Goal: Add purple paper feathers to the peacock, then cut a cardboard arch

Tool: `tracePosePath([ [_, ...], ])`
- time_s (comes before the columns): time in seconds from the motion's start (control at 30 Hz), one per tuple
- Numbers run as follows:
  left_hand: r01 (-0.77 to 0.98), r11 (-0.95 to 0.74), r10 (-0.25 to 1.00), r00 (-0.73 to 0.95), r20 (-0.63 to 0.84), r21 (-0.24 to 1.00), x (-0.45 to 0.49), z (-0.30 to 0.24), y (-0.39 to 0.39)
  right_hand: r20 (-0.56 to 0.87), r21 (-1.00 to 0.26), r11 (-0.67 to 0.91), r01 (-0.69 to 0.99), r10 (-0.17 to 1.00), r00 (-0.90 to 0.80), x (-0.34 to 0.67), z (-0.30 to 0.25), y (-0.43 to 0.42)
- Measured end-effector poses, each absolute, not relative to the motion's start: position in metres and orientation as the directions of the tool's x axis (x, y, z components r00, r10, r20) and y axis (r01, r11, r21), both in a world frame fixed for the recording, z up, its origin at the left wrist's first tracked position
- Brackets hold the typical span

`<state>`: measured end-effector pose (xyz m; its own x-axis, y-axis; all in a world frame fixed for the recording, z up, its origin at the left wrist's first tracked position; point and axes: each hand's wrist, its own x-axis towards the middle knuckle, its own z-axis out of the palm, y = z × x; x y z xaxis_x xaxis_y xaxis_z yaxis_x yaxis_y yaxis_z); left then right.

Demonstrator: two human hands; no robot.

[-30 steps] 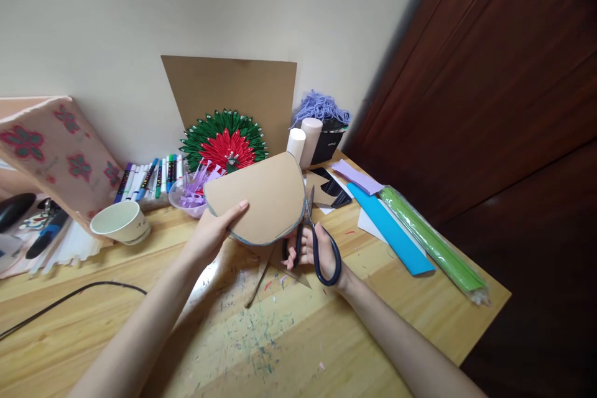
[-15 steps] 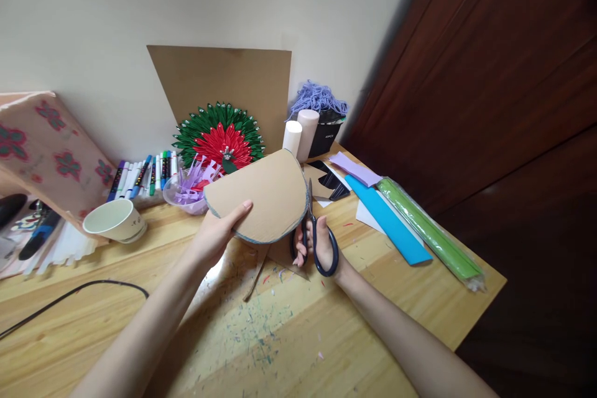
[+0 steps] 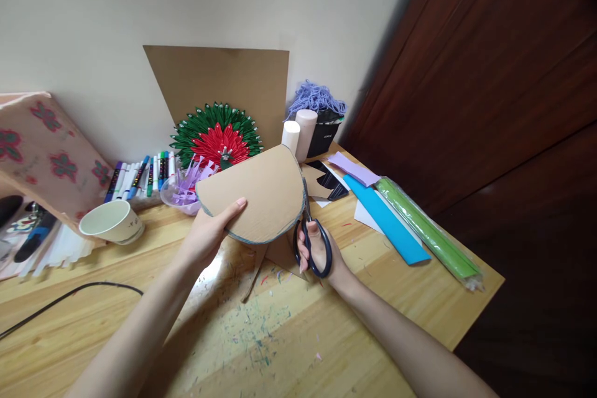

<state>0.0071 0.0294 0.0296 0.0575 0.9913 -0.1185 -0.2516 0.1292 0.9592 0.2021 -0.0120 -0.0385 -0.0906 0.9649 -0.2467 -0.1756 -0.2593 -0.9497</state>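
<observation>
A half-round piece of cardboard (image 3: 261,199) with a blue-green line along its curved edge is held up over the table by my left hand (image 3: 209,233). The thumb lies on its face; the other fingers are hidden behind it. My right hand (image 3: 321,255) has its fingers in the loops of dark-handled scissors (image 3: 313,249). Their blades point up along the right edge of the cardboard; they look nearly closed, and I cannot tell whether they grip it. Under the piece, cardboard scraps (image 3: 284,255) lie on the wooden table (image 3: 224,348).
Behind stand a cardboard sheet (image 3: 219,74), a green-and-red fan-shaped ornament (image 3: 224,137) and white cylinders (image 3: 305,134). Left are markers (image 3: 140,177), a bowl of purple strips (image 3: 186,189), a paper bowl (image 3: 112,222) and a cable (image 3: 93,284). Right lie blue paper (image 3: 387,221) and a green roll (image 3: 429,230).
My left hand and the cardboard have shifted slightly left. The scissor handles have come closer together, and my right hand has turned a little.
</observation>
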Motion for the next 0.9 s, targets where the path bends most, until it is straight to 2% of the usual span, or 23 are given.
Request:
tracePosePath([
  [0.1, -0.23, 0.146, 0.989, 0.07, -0.133, 0.962, 0.003, 0.032, 0.031, -0.207, -0.959, -0.211, -0.188, 0.977, -0.045, 0.199, -0.035, -0.014],
  [0.37, -0.133, 0.145, 0.981, 0.145, -0.126, 0.98, -0.007, 0.031, 0.036, -0.147, -0.965, -0.163, -0.206, 0.985, -0.09, 0.199, -0.031, -0.014],
  [0.67, -0.132, 0.164, 0.978, 0.149, -0.144, 0.978, -0.009, 0.035, 0.035, -0.173, -0.969, -0.172, -0.18, 0.985, -0.012, 0.202, -0.031, -0.015],
  [0.8, -0.114, 0.152, 0.977, 0.166, -0.132, 0.982, -0.013, 0.034, 0.036, -0.189, -0.95, -0.209, -0.23, 0.976, -0.108, 0.202, -0.03, -0.011],
  [0.9, -0.082, 0.141, 0.971, 0.206, -0.122, 0.987, -0.013, 0.033, 0.036, -0.136, -0.956, -0.167, -0.241, 0.981, -0.141, 0.202, -0.028, -0.009],
])
